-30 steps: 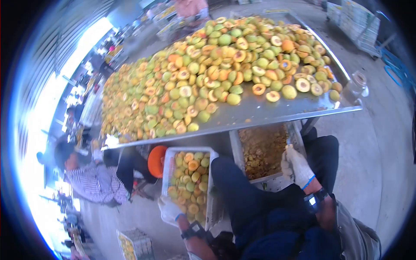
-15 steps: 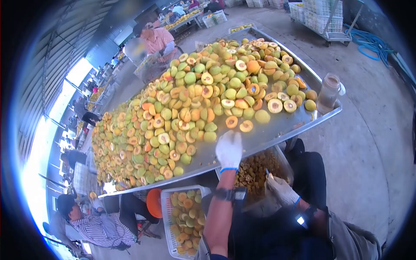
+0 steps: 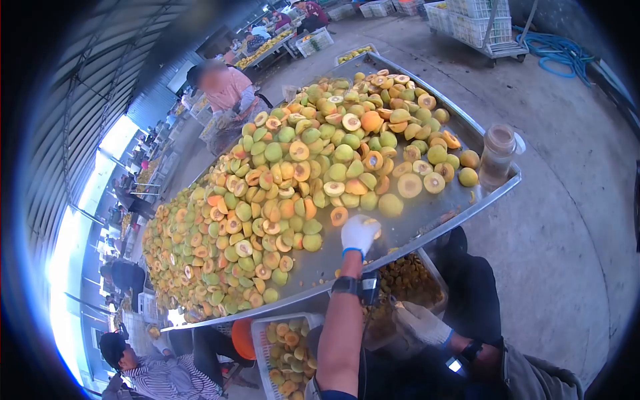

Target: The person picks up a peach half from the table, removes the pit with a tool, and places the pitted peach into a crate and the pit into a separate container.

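Observation:
My left hand (image 3: pixel 361 233), in a white glove, is closed on an apricot half near the front edge of the metal table (image 3: pixel 427 217). A bit of its orange flesh shows beside the fingers. Another cut half (image 3: pixel 339 216) and a greenish-yellow half (image 3: pixel 391 205) lie close by. Below the table edge, my gloved right hand (image 3: pixel 421 323) is curled closed around a small thin tool, mostly hidden by the fingers. It hovers at a bin of brown pits (image 3: pixel 407 280).
A large heap of apricot halves (image 3: pixel 267 193) covers the table. A clear jar (image 3: pixel 498 155) stands at its right corner. Below are a white crate of halves (image 3: pixel 260 353) and an orange bucket (image 3: pixel 243 339). Other people work across (image 3: pixel 223 93) and at the left (image 3: pixel 160 373).
My left hand has moved over the apricot half near the table edge and closed on it. My right hand has lowered slightly by the pit bin. The whole view has shifted.

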Demonstrator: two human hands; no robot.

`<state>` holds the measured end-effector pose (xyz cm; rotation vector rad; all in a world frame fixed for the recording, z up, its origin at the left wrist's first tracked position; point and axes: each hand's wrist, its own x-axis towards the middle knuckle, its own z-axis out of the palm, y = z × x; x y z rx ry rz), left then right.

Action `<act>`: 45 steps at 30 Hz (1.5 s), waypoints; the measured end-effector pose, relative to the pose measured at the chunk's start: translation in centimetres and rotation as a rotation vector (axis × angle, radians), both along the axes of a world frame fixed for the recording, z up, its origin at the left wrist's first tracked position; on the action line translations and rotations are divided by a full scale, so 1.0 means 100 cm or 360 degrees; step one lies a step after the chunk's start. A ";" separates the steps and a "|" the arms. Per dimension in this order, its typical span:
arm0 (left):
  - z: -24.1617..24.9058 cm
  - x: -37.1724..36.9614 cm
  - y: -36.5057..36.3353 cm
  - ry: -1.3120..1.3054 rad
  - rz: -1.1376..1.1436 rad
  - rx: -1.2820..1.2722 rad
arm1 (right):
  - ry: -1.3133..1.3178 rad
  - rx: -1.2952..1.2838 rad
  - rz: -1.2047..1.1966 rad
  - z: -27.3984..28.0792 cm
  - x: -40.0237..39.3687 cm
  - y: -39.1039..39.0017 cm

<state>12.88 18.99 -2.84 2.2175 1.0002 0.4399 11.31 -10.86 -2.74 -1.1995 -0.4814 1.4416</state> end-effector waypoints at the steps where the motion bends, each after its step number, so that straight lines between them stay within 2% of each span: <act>1: 0.008 -0.013 -0.005 -0.0238 0.0111 -0.0404 | -0.0038 0.0047 -0.0057 -0.007 -0.003 -0.001; 2: 0.033 -0.026 -0.022 -0.0468 0.0218 -0.0818 | -0.0031 0.0033 -0.0073 -0.007 -0.003 -0.004; 5: 0.050 -0.068 -0.058 -0.1087 0.0311 -0.1316 | -0.0350 0.0118 -0.0079 -0.006 0.002 -0.002; 6: 0.052 -0.081 -0.072 -0.1326 0.0327 -0.1464 | -0.0269 0.0108 -0.0077 0.005 0.003 -0.002; 7: 0.056 -0.094 -0.088 -0.1320 0.0344 -0.1474 | -0.0254 0.0079 -0.0060 0.018 0.005 -0.002; 9: 0.059 -0.113 -0.117 -0.1634 0.0391 -0.1789 | -0.0256 0.0048 -0.0033 0.043 0.007 0.000; 11: 0.053 -0.123 -0.134 -0.1743 0.0453 -0.1798 | -0.0502 0.0129 -0.0034 0.060 0.006 0.001; 14: 0.051 -0.132 -0.153 -0.1861 0.0491 -0.1791 | -0.0501 0.0104 0.0039 0.071 0.000 0.000; 16: 0.056 -0.135 -0.165 -0.2154 0.0412 -0.2073 | -0.0660 0.0134 0.0028 0.072 -0.008 -0.002; 17: 0.057 -0.136 -0.170 -0.2158 0.0405 -0.2081 | -0.0810 0.0173 0.0014 0.073 -0.011 -0.002; 19: 0.059 -0.140 -0.179 -0.2098 0.0382 -0.1987 | -0.0887 0.0161 0.0017 0.080 -0.015 -0.004; 22: 0.042 -0.144 -0.179 -0.2076 0.0354 -0.2082 | -0.0988 0.0165 -0.0019 0.084 -0.019 -0.006; 23: 0.047 -0.143 -0.182 -0.2074 0.0345 -0.2086 | -0.1013 0.0173 -0.0056 0.085 -0.020 -0.007; 25: 0.061 -0.143 -0.193 -0.1922 0.0238 -0.1783 | -0.1060 0.0154 -0.0059 0.089 -0.021 -0.009; 28: 0.085 -0.141 -0.206 -0.1951 0.0165 -0.1692 | -0.1133 0.0147 -0.0060 0.087 -0.021 -0.011; 32: 0.088 -0.136 -0.213 -0.1921 0.0182 -0.1670 | -0.1169 0.0140 -0.0061 0.089 -0.021 -0.013; 34: 0.085 -0.132 -0.213 -0.1934 0.0423 -0.1747 | -0.1155 0.0107 -0.0036 0.094 -0.021 -0.014; 35: 0.085 -0.128 -0.215 -0.1930 0.0422 -0.1749 | -0.1141 0.0073 -0.0006 0.097 -0.022 -0.014; 37: 0.089 -0.119 -0.219 -0.1893 0.0801 -0.1739 | -0.1140 0.0047 -0.0011 0.103 -0.023 -0.015; 40: 0.092 -0.114 -0.222 -0.1891 0.0838 -0.1573 | -0.1143 0.0027 -0.0010 0.107 -0.025 -0.015; 45: 0.091 -0.122 -0.216 -0.1823 0.0718 -0.1558 | -0.1162 -0.0023 0.0080 0.105 -0.027 -0.013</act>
